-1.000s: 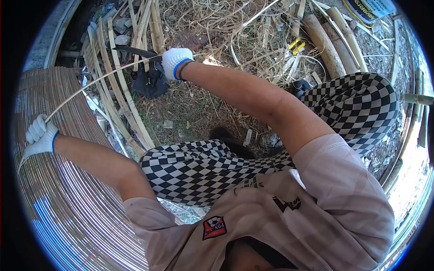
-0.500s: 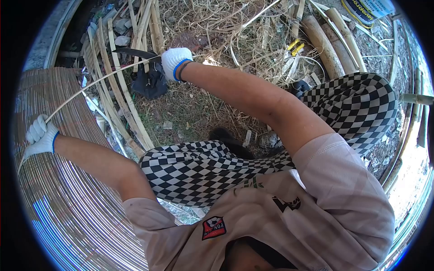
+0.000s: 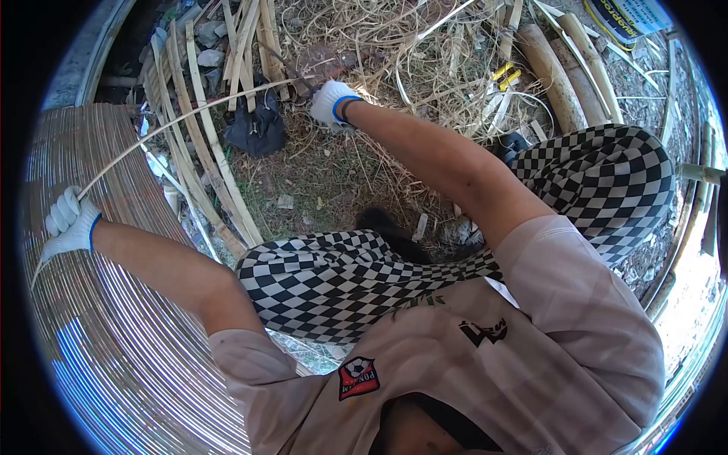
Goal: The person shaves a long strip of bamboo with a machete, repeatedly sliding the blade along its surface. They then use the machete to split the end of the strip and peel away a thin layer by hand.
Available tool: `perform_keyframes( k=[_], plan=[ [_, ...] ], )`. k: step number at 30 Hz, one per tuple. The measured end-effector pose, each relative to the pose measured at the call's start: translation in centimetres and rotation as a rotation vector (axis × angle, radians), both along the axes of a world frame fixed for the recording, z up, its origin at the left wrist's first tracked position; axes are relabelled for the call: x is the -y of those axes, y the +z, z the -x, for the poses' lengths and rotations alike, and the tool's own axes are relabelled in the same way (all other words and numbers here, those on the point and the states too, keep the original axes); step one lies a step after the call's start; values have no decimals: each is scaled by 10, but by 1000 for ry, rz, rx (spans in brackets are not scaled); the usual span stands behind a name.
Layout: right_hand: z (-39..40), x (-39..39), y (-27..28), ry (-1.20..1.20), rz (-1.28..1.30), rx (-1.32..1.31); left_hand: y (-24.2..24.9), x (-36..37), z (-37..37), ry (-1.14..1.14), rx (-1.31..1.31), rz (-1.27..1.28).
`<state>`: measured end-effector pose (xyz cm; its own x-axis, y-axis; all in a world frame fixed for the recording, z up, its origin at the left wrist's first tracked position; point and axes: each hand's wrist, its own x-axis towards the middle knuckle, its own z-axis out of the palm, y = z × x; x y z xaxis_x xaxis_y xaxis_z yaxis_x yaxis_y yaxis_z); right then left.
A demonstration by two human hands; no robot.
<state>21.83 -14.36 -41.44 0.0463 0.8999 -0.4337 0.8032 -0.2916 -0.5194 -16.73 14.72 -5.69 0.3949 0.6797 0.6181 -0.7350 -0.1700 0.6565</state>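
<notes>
My left hand [image 3: 70, 222], in a white knit glove with a blue cuff, is closed round a long thin bamboo strip [image 3: 186, 115] at the left. The strip bows up and rightward, its far end close to the knife. In my right hand [image 3: 334, 105], also gloved, the fingers are wrapped round a knife whose handle is hidden by the glove. The knife's dark blade [image 3: 287, 62] points up and left, overlapping the strip's end in this view. Below the blade lies a dark cloth-like bundle [image 3: 255, 130] on the ground.
Split bamboo slats [image 3: 205, 136] lie left of centre, beside a slatted mat [image 3: 114, 167]. Curly shavings [image 3: 409, 61] cover the ground ahead. Thick bamboo poles [image 3: 552, 80], a yellow tool [image 3: 505, 76] and a labelled bucket [image 3: 626, 19] are at the upper right.
My right hand has moved right with the knife, toward the strip's far end. The blade has turned from pointing left to pointing up-left. My left hand stays nearly in place.
</notes>
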Motion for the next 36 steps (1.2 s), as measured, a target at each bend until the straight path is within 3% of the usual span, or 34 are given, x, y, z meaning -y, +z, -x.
perform_keyframes(
  k=[3,5,9,11,12,14,15,16,19,20,21,23,24,25,29,31,32,33,36],
  plan=[
    [19,20,16,-289,-220,-102,1,-1,-3,9,1,3],
    [35,28,25,-262,-365,-186,2,-1,-2,36,-7,11],
    [41,16,-47,-474,-227,-170,0,4,-4,91,-14,17],
    [18,1,-69,-191,-94,-81,1,7,-7,110,-12,15],
    [7,-3,-66,-47,-46,-47,3,9,-8,104,-9,20],
    [-3,-10,-62,7,-110,50,8,7,-17,91,-33,25],
    [4,-4,-57,-81,-171,36,10,6,-20,85,-45,27],
    [1,12,-23,-173,89,-226,12,14,-30,140,-48,37],
    [-3,36,-26,-306,-111,43,19,30,-45,212,-56,34],
    [-14,25,-25,-263,96,-15,24,26,-54,245,-80,23],
    [-17,16,-20,-305,22,64,30,19,-62,278,-103,11],
    [-18,-5,-2,-368,-129,231,36,20,-83,467,-174,-34],
    [-12,-15,26,-328,-348,287,37,34,-99,586,-209,-63],
    [-11,-20,69,-205,-487,206,33,82,-143,742,-232,-119],
    [17,-57,156,70,-1148,-126,49,135,-195,761,-419,-240],
    [26,-70,181,-75,-1111,-347,56,152,-204,865,-709,-470],
    [19,-81,194,-109,-937,-375,60,163,-213,1118,-864,-465],
    [12,-103,183,-70,-997,-320,64,172,-218,1370,-1020,-445],
    [-17,-126,170,-75,-825,-209,44,218,-245,1587,-865,-599]
  ],
)
